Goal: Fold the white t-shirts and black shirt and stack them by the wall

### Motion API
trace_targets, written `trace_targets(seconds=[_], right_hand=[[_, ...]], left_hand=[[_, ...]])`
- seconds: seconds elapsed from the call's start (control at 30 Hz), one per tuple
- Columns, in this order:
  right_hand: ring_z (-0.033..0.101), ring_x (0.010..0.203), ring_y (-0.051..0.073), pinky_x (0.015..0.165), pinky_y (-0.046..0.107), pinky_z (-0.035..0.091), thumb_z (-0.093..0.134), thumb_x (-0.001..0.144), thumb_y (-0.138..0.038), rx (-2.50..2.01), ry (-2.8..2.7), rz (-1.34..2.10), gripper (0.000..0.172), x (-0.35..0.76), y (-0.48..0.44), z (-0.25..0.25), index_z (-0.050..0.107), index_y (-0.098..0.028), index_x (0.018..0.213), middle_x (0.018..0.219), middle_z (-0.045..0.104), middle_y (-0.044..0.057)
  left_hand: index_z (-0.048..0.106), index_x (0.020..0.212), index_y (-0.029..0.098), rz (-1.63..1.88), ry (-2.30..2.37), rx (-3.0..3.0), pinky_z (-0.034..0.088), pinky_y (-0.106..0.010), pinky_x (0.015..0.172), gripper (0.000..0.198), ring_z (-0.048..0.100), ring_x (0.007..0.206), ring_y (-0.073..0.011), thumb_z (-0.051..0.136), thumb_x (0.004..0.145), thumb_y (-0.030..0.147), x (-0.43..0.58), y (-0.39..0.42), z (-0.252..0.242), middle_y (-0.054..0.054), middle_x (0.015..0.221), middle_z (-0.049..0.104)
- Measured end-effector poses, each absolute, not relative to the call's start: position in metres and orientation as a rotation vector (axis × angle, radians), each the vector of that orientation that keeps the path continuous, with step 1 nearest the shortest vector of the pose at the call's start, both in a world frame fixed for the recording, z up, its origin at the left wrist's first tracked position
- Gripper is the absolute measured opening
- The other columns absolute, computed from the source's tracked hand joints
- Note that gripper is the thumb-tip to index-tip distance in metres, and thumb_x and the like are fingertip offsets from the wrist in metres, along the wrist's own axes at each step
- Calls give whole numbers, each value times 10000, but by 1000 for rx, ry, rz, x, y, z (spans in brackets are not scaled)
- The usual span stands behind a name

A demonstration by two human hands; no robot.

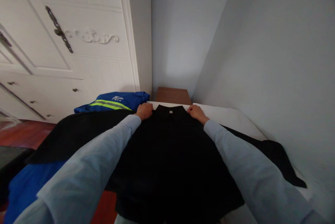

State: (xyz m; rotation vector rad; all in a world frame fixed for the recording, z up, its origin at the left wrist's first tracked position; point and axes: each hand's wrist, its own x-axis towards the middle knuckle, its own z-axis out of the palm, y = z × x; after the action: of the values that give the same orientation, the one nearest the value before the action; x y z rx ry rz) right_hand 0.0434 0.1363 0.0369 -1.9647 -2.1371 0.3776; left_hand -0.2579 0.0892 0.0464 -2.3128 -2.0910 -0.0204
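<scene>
A black long-sleeved shirt (172,154) lies spread out in front of me, its collar at the far end with a small white label (171,112) inside. My left hand (144,111) is closed on the shirt beside the left end of the collar. On the other side of the collar, my right hand (196,113) pinches the shirt's shoulder edge. One black sleeve stretches out to the left and the other to the right, partly behind my forearms. The shirt's lower edge hangs near my body.
A folded blue garment (115,101) with a yellow-green stripe lies at the far left, and more blue cloth (34,182) is at the lower left. Behind stand a white wardrobe (99,18) and a brown wooden box-like piece (173,95). A grey wall (274,60) borders the right.
</scene>
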Motion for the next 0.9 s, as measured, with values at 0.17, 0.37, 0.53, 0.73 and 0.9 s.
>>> trace_targets(seconds=[0.17, 0.37, 0.53, 0.73, 0.9], right_hand=[[669, 1005, 228, 835, 280, 462, 565, 871, -203, -2063, -2129, 329, 210, 36, 140, 41, 761, -182, 944, 1075, 734, 112], [659, 1068, 255, 883, 329, 460, 509, 915, -213, -2146, -2153, 225, 269, 30, 144, 48, 742, -167, 1042, 1136, 714, 152], [657, 1087, 288, 870, 354, 463, 474, 929, -192, -2147, -2206, 117, 291, 30, 149, 51, 738, -154, 1045, 1144, 710, 167], [661, 1050, 265, 843, 331, 458, 477, 942, -211, -2037, -2291, 63, 265, 37, 149, 47, 721, -184, 1042, 1127, 716, 128], [636, 1065, 239, 870, 312, 451, 395, 1002, -258, -1900, -2302, 32, 313, 48, 132, 50, 667, -166, 1126, 1154, 690, 131]], left_hand=[[667, 1125, 114, -35, -2065, -2284, 474, -409, 941, 309, 601, 1168, -316, 434, 943, 201, -254, 98, 46, -196, 1173, 673], [654, 1116, 111, -75, -2011, -2260, 458, -422, 948, 314, 594, 1164, -310, 387, 963, 174, -246, 107, 47, -196, 1157, 663], [626, 1138, 103, -99, -1968, -2285, 496, -371, 871, 338, 656, 1064, -275, 333, 968, 108, -242, 116, 46, -186, 1152, 645], [602, 1129, 122, -160, -1900, -2326, 502, -324, 848, 287, 660, 1037, -247, 371, 958, 123, -253, 110, 55, -163, 1130, 636], [596, 1142, 151, -227, -1814, -2302, 467, -353, 944, 336, 636, 1070, -250, 315, 1019, 288, -290, 77, 91, -139, 1142, 648]])
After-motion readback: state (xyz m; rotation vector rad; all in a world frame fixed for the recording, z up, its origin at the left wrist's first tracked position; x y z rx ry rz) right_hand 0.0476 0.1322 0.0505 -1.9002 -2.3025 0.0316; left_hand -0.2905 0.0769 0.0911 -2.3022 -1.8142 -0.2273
